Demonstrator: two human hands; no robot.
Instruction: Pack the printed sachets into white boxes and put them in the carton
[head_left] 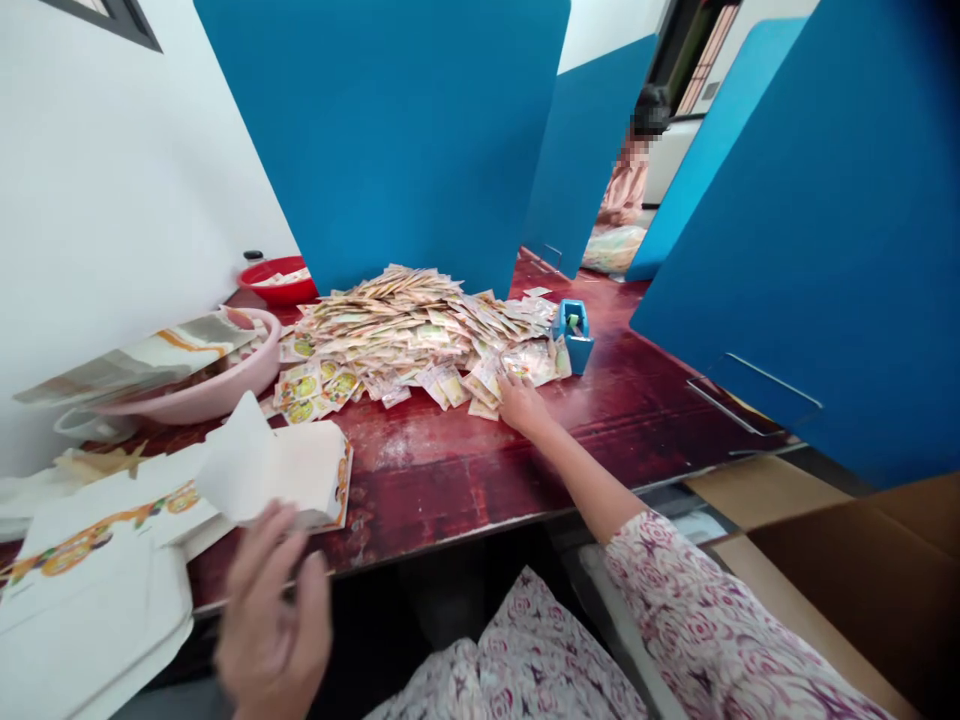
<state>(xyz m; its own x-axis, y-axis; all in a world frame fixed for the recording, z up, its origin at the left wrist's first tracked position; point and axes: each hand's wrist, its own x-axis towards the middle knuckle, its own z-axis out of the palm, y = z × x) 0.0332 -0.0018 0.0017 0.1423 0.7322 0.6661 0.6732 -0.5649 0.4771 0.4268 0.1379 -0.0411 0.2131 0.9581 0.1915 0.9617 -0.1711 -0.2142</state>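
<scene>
Just left of the blue tape dispenser (574, 345), from which the pile of small packets (405, 335) is stretched leftward, the pile's near edge is met by the nearer right hand (523, 406), its fingers narrowed, any grip untellable, while the blurred left hand (274, 620), farther left, is held loosely spread.

No legible txt, brand, no. or sign in view. Print on sm. pkts (397, 325) too tiny to read; print on open white bx (307, 468) & on white ctns at left (82, 590) too blurred to make out.
</scene>
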